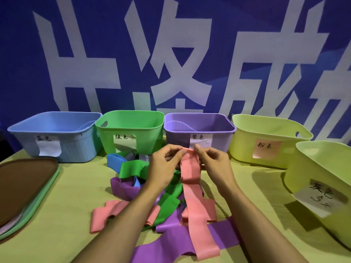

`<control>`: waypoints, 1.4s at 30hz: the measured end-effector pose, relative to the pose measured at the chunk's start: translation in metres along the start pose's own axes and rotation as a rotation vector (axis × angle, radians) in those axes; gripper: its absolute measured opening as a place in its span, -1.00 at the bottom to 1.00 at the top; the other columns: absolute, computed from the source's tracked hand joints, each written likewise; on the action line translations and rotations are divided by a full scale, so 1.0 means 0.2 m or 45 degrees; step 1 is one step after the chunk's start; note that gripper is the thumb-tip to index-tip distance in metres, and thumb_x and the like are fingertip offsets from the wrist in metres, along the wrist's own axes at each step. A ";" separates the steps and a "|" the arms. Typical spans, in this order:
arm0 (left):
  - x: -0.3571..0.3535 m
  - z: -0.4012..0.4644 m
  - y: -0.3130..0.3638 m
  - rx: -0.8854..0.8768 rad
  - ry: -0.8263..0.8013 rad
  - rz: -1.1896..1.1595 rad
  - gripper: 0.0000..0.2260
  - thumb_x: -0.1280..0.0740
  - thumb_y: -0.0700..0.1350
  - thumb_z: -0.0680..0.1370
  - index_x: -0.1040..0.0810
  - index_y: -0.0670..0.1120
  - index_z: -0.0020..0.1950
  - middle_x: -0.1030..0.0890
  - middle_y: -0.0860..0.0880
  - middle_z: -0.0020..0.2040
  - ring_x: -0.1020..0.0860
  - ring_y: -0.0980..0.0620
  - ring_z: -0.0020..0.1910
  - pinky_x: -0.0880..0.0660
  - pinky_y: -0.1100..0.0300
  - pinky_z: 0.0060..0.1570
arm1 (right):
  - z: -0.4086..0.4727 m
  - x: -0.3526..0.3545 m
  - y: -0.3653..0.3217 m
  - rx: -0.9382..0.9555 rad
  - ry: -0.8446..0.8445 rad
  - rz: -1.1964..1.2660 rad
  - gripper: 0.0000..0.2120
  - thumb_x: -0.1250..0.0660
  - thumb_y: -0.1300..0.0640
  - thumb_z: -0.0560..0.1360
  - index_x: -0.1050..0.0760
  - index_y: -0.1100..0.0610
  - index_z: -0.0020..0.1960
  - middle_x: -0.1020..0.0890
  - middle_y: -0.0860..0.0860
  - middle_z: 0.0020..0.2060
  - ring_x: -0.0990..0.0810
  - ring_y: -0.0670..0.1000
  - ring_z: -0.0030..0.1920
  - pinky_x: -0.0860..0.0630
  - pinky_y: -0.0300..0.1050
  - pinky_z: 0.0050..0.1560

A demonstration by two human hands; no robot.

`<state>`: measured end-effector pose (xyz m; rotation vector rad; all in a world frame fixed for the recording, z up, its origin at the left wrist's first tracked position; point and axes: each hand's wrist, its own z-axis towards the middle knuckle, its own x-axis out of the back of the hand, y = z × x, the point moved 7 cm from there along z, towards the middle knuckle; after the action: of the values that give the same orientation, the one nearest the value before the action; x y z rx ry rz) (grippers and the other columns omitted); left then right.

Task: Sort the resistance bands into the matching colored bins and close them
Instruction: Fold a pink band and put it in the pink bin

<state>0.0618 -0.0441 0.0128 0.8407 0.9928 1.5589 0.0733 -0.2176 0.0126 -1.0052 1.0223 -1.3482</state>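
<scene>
Pink band lifted clear of the pile for sorting.
Left hand (163,164) and right hand (212,164) pinch the pink resistance band's (191,186) top end, so it hangs free of the mixed pile (133,186) at the surface's centre.

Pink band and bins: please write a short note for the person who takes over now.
Left hand and right hand both pinch the top of one pink band, lifted above the pile of bands.
Blue bin, green bin, purple bin and two yellow-green bins stand open.
Lids are stacked at left.
Done: no band visibly binned.
Left: all sorting, closing.
</scene>
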 end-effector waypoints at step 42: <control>0.02 0.00 0.00 0.043 -0.053 -0.098 -0.88 -0.48 -0.21 0.55 -0.71 -0.03 0.04 -0.76 0.02 -0.03 -0.71 0.11 0.00 -0.60 0.25 0.00 | -0.04 -0.02 0.01 0.025 -0.121 0.017 -0.88 -0.51 0.19 0.50 -0.70 0.26 -0.07 -0.74 0.11 -0.23 -0.62 -0.09 -0.26 -0.55 -0.07 -0.18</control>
<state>0.0609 -0.0406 0.0127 0.8457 1.0128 1.4577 0.0673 -0.2125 0.0080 -1.0360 0.9414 -1.2850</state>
